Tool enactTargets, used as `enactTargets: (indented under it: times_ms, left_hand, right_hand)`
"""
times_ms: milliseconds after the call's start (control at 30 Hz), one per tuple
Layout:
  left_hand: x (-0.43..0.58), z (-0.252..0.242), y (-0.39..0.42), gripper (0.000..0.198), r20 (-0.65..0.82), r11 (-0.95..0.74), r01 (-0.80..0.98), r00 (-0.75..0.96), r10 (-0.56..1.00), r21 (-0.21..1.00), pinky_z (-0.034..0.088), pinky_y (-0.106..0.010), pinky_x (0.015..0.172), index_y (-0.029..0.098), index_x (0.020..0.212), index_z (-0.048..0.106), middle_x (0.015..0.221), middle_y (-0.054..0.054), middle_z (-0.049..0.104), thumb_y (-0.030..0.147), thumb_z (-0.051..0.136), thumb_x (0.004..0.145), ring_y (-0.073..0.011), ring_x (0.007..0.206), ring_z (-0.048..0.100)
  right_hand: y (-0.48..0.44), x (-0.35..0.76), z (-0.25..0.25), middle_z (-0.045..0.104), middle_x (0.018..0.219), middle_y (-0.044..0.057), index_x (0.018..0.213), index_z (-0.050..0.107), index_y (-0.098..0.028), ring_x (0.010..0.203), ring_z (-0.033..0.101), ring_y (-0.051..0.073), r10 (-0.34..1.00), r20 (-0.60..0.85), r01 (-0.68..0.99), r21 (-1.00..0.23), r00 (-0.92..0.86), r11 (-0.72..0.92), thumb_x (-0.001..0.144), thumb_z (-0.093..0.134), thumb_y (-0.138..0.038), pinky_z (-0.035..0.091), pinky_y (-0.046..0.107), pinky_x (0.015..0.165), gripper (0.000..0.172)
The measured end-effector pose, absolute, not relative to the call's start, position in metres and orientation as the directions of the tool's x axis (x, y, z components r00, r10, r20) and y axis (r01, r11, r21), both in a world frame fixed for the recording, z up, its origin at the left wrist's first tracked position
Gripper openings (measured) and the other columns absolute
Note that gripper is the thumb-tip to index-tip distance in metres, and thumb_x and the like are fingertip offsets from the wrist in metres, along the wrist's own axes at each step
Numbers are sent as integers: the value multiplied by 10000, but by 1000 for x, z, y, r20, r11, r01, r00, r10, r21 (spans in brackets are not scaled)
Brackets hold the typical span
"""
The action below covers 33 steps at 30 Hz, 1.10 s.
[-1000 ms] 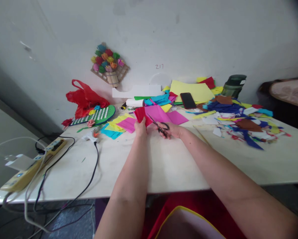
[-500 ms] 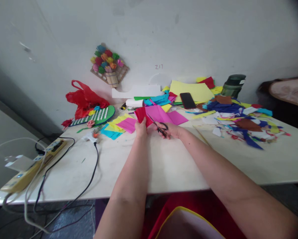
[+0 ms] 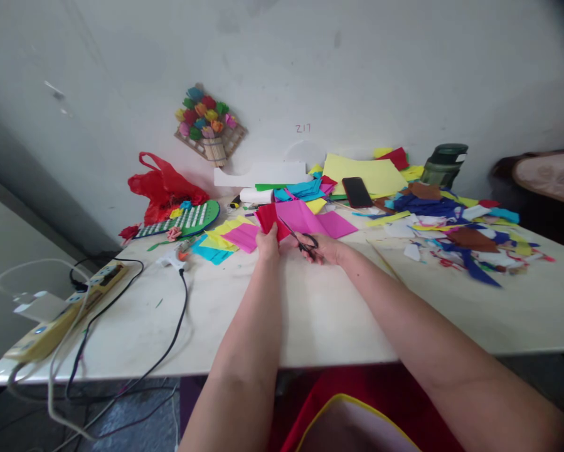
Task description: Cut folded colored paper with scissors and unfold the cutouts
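My left hand (image 3: pixel 267 240) pinches a piece of red paper (image 3: pixel 268 218) above the table. In my right hand (image 3: pixel 327 248) is a pair of black-handled scissors (image 3: pixel 306 243), its blades pointing up and left at the red paper's right edge. Whether the blades grip the paper is too small to tell. Behind both hands lies a magenta paper sheet (image 3: pixel 300 215). Left of my left hand, smaller magenta, yellow (image 3: pixel 216 237) and blue (image 3: pixel 211 253) pieces overlap on the table.
A glue gun (image 3: pixel 174 258) with a black cord lies left, near a yellow power strip (image 3: pixel 65 320). Behind are a red plastic bag (image 3: pixel 164 185), a green board (image 3: pixel 192 220) and a phone (image 3: pixel 356 192). Paper scraps (image 3: pixel 470 238) and a dark bottle (image 3: pixel 444 164) stand right.
The whole view has shifted very slightly. Both hands keep nearly the same place, with the red paper and scissors still held.
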<state>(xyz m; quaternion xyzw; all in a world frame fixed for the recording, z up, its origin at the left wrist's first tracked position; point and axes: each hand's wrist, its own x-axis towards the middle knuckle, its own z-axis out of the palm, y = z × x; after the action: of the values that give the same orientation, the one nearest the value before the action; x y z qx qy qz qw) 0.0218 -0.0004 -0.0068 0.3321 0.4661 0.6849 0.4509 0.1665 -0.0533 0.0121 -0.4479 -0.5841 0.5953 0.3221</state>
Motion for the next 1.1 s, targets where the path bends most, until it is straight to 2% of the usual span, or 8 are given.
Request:
enactTargets:
  times_ms: [200,467,733,900,1100]
  left_hand:
    - [21,-7,0,262,17,-138,-297,-375,927,945,317,-182,386,82,927,629,585,-19,593,256,637,731,-76,401,477]
    - [22,-5,-1,227,28,-166,-342,-374,927,925,382,-194,442,89,936,634,656,-50,632,212,619,745,-102,488,548]
    - [19,-9,3,272,12,-143,-317,-384,923,938,326,-196,402,77,934,638,626,-40,614,253,632,727,-91,440,500]
    - [19,-9,4,254,17,-155,-333,-384,923,930,330,-193,410,82,918,635,616,-31,604,239,634,719,-83,439,489]
    - [19,-8,2,219,17,-153,-324,-387,922,934,273,-184,375,93,879,625,573,-7,567,246,630,723,-65,397,437]
  right_hand:
    - [-48,167,6,510,547,-36,892,534,-163,382,472,67,905,-143,128,-987,-400,-100,806,489,-595,255,153,261,443]
    - [-45,167,1,511,540,-43,886,544,-164,372,465,61,910,-111,117,-991,-400,-70,780,519,-610,245,157,260,459]
    - [-46,165,2,510,529,-40,883,549,-159,373,457,61,916,-93,105,-993,-391,-55,785,524,-597,233,157,268,449]
    - [-46,165,2,503,520,-44,879,554,-152,363,449,58,922,-100,108,-992,-375,-63,789,535,-580,224,162,267,438]
    - [-43,164,-2,498,510,-51,880,555,-154,349,429,51,931,-86,101,-994,-356,-53,779,559,-569,206,159,262,427]
